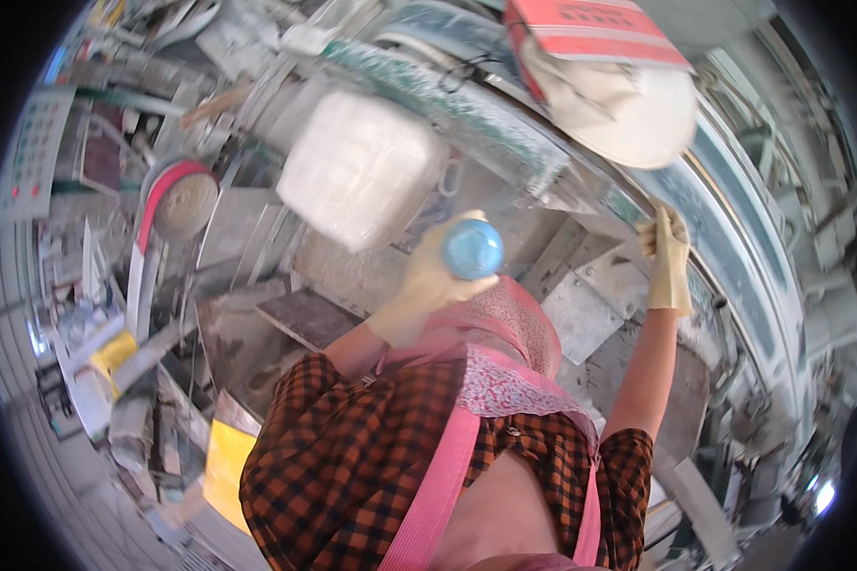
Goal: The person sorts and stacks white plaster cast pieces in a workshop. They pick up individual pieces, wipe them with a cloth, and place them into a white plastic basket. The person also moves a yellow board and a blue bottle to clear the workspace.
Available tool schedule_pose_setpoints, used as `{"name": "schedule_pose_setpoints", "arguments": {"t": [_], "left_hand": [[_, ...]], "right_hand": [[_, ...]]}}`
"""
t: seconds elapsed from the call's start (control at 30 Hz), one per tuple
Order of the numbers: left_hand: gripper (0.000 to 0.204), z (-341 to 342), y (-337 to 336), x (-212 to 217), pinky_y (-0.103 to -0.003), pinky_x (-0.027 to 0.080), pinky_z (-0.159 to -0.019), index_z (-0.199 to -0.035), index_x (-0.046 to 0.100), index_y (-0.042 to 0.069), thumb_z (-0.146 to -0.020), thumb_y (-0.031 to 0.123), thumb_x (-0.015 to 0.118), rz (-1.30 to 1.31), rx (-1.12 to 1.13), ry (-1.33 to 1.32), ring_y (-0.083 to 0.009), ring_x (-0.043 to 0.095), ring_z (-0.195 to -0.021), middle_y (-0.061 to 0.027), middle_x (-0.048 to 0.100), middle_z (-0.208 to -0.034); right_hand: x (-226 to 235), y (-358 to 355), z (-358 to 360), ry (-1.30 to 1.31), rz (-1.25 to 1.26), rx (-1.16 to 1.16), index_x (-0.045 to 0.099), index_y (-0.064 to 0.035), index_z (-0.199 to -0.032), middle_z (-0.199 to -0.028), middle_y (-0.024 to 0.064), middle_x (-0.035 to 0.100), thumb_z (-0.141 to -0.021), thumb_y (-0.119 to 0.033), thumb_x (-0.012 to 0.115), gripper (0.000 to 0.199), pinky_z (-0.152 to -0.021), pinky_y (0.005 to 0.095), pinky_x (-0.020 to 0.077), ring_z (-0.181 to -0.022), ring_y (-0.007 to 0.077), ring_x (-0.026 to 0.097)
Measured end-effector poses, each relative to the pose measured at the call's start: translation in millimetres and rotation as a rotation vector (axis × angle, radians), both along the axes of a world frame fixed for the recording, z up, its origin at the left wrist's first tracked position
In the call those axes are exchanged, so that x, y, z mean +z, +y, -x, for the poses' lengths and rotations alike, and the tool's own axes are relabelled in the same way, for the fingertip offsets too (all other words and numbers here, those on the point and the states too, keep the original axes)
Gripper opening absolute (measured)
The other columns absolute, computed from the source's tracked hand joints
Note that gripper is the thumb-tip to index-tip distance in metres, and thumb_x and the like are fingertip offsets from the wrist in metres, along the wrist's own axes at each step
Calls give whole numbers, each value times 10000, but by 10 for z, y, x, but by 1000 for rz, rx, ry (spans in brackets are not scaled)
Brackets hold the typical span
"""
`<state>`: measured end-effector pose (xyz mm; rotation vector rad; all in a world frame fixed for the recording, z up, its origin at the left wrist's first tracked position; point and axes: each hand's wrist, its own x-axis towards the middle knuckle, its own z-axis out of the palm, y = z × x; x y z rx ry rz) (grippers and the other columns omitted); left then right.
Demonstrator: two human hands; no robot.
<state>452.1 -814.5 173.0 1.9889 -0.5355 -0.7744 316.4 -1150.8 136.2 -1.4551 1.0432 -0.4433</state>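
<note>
My left hand (427,276), in a cream glove, is wrapped round a blue round-topped object (472,249), seen from above and held in front of my chest; a bottle is possible, but its lower part is hidden. My right hand (669,262), also gloved, reaches out to the right with curled fingers at the edge of a long machine rail (724,238). Whatever those fingers hold, if anything, I cannot make out. Just beyond my left hand is a large white rounded container (362,171), slightly blurred.
A red and white package (600,38) and a pale round-edged item (638,114) rest on the far machine. To the left are a wheel with a pink-red band (183,202) and a button panel (40,152). A yellow sheet (229,466) lies lower left. Dusty metal plates (581,314) are below.
</note>
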Motion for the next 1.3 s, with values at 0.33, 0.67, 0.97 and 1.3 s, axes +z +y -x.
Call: {"name": "schedule_pose_setpoints", "arguments": {"t": [0.33, 0.67, 0.97, 1.3], "left_hand": [[795, -110, 292, 59, -325, 460, -990, -1303, 514, 97, -599, 237, 855, 22, -43, -99, -211, 591, -1147, -78, 605, -1257], [806, -360, 409, -23, -347, 465, -978, -1303, 514, 94, -586, 215, 861, 65, -29, -50, -205, 593, -1130, -85, 625, -1201], [733, -115, 449, -154, -406, 530, -846, -1188, 597, 148, -538, 353, 867, 140, 100, -214, -324, 648, -971, -117, 671, -1074], [695, 645, 573, -104, -385, 520, -848, -1196, 597, 124, -590, 342, 861, 144, 341, -312, -324, 642, -978, -121, 655, -1099]], "right_hand": [[135, 395, -1180, -104, 68, -4, 630, 17, -1003, -667, 76, 641, -1001, -357, 496, 397, -415, 219, 391, -479, 106, 544], [928, 259, -1447, -168, 346, 37, 638, 1, -879, -596, 86, 606, -991, -469, 470, 511, -432, 226, 386, -472, 115, 534], [230, 695, -838, 400, 119, 547, 638, -7, -868, -583, 85, 599, -990, -467, 473, 504, -436, 223, 387, -467, 111, 531], [-388, 1244, 676, 348, -216, 554, 628, -8, -988, -722, 69, 664, -988, -415, 508, 425, -542, 219, 496, -596, 126, 626]]}}
